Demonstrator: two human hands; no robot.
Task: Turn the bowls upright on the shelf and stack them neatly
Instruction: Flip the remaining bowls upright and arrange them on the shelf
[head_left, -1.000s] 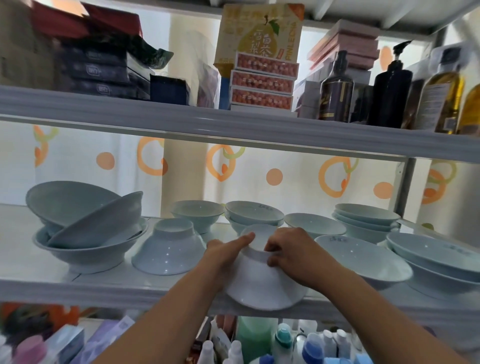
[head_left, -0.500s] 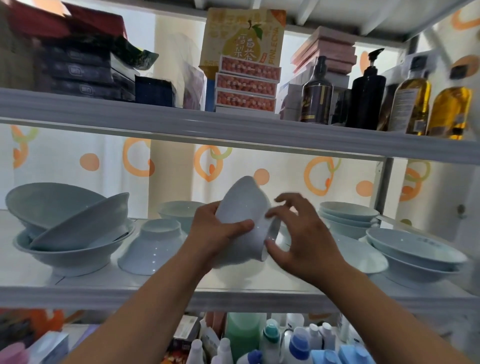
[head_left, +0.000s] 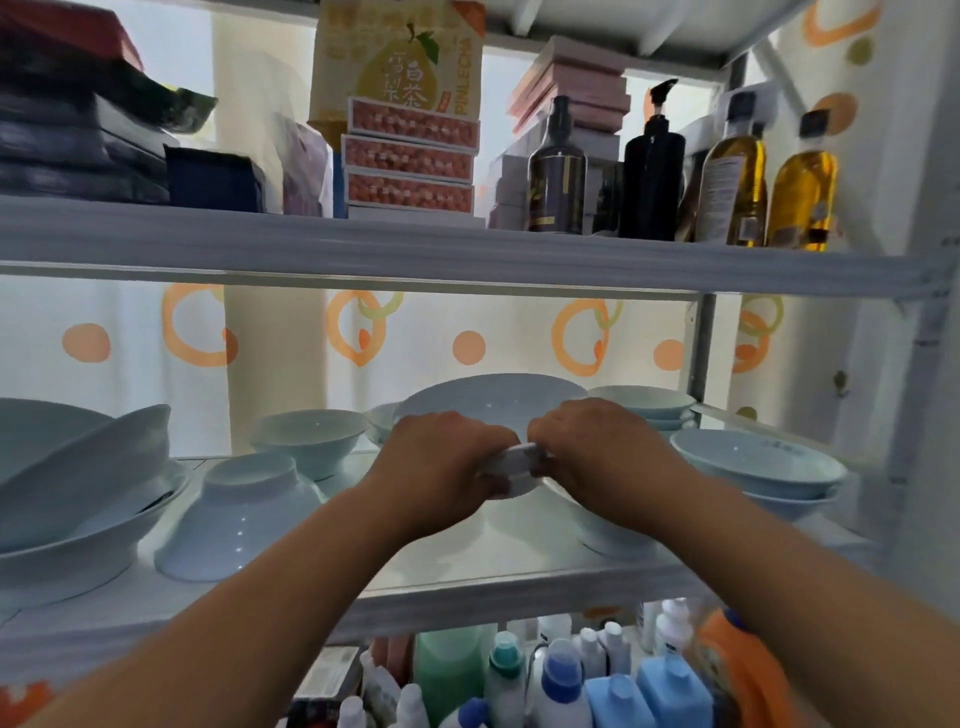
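The step in hand is judged to be the placing of a righted bowl (head_left: 488, 405), the flip itself looking complete. The bowl is held in the air above the middle of the shelf (head_left: 467, 566), touching nothing but the hands. It is gripped low down: the fingers of the left hand (head_left: 441, 462) and of the right hand (head_left: 597, 452) are curled round its foot ring and lower wall, close together, with the foot showing between them.

The mouth is pointed upward and the foot downward. Being round, the bowl has no long side; its foot-to-mouth axis is kept near vertical, and any slight tilt cannot be told.

Just below the right hand an upright wide bowl (head_left: 613, 535) is seen on the shelf, and a stack of similar bowls (head_left: 758, 467) is set further right. The next move is judged to call for lowering the held bowl level into one of matching width, so that it nests without knocking a rim.

An upside-down bowl (head_left: 239, 519) is left at the front left, to be turned afterwards.
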